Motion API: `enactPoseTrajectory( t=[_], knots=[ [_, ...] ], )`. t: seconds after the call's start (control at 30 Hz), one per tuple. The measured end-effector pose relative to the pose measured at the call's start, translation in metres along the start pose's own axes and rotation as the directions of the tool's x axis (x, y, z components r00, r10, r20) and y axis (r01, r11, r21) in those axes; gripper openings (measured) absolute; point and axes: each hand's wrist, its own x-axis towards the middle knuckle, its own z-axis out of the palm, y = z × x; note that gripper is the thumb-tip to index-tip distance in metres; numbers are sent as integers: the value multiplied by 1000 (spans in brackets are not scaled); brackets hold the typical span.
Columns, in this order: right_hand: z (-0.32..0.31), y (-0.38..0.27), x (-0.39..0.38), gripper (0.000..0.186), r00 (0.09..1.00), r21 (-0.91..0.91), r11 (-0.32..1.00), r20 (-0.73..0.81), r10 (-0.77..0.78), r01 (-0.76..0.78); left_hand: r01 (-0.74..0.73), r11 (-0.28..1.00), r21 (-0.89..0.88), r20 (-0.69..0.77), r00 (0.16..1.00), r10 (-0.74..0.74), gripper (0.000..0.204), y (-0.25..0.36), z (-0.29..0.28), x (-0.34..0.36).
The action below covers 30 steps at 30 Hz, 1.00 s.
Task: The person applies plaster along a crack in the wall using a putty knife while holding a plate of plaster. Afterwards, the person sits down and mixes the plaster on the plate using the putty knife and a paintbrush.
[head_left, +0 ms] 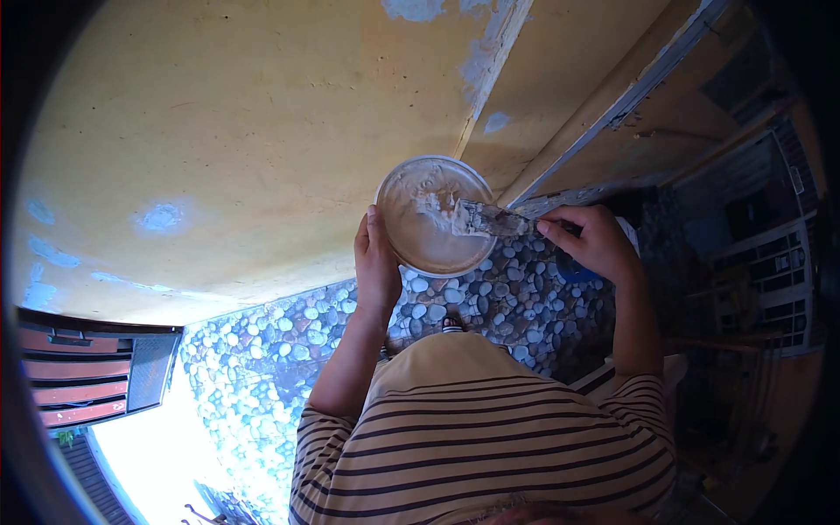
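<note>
My left hand grips the left edge of a round, white-rimmed tub, its thumb lying over the rim. Beige paste covers the inside, smooth on the near side and lumpy toward the top. From the right, my right hand pinches the end of a putty knife, which is smeared with dried and wet paste. The knife crosses the tub's right rim, and its blade tip rests at the lumpy paste near the middle. The underside of the tub is hidden.
A yellow wall with pale patches rises ahead, crossed by a light vertical strip. Pebble-patterned floor lies below. Something blue sits beyond my right hand. A reddish slatted panel stands at the left.
</note>
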Motion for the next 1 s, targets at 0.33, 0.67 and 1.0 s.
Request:
enactPoseTrajectory(
  t=[0.33, 0.67, 1.0],
  knots=[
    [24, 11, -7, 29, 998, 70, 998, -65, 5, 0, 18, 999, 44, 32, 999, -19, 50, -6, -1, -7],
    [19, 32, 1, 22, 977, 437, 874, 90, 191, -212, 29, 1000, 8, 13, 999, -30, 48, -2, 1, 1],
    [4, 30, -6, 20, 996, 625, 776, 65, 56, -85, 91, 995, -45, 24, 996, -90, 49, -12, -8, -8]
  ],
)
